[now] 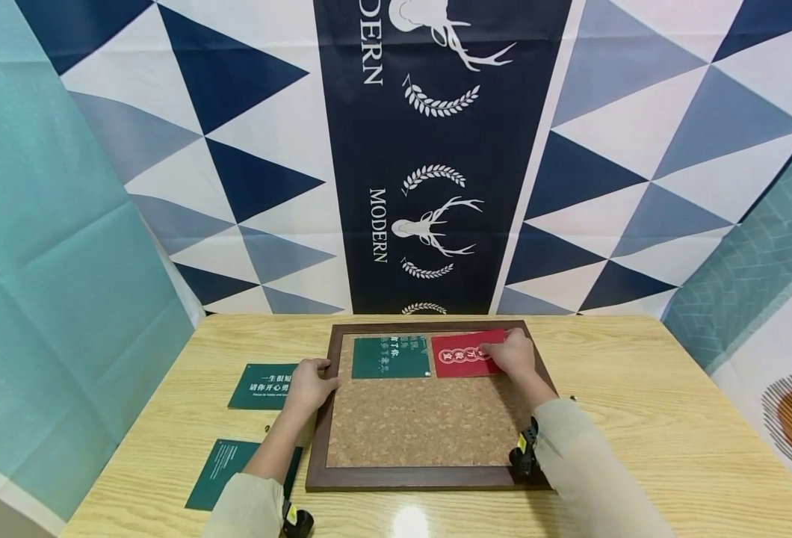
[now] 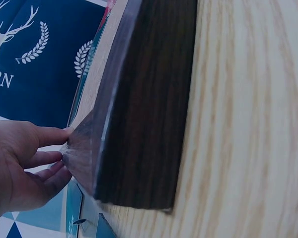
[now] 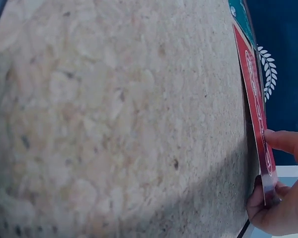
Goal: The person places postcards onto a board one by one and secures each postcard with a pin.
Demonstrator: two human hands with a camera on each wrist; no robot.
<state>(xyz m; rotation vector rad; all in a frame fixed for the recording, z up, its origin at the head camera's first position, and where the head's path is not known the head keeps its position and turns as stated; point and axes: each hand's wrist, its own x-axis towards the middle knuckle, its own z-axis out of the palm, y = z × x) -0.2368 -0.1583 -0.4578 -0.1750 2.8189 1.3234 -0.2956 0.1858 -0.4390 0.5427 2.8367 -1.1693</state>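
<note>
A brown-framed cork board (image 1: pixel 423 426) lies on the wooden table. At its left side, my left hand (image 1: pixel 307 387) grips the frame; in the left wrist view its fingertips (image 2: pixel 59 157) meet the dark wood. My right hand (image 1: pixel 515 355) pinches the right end of a red card (image 1: pixel 459 365) with white characters. The right wrist view has the thumb on the card's printed face and fingers curled behind, the card lifted slightly off the cork at that end. Left of it, a green card (image 1: pixel 385 359) with white characters lies along the board's upper edge.
Left of the board lie a green card (image 1: pixel 261 386) with white writing and another green card (image 1: pixel 217 471), partly behind the left forearm. A small dark object (image 1: pixel 267 428) sits between them. A patterned curtain (image 1: pixel 429 149) hangs behind the table.
</note>
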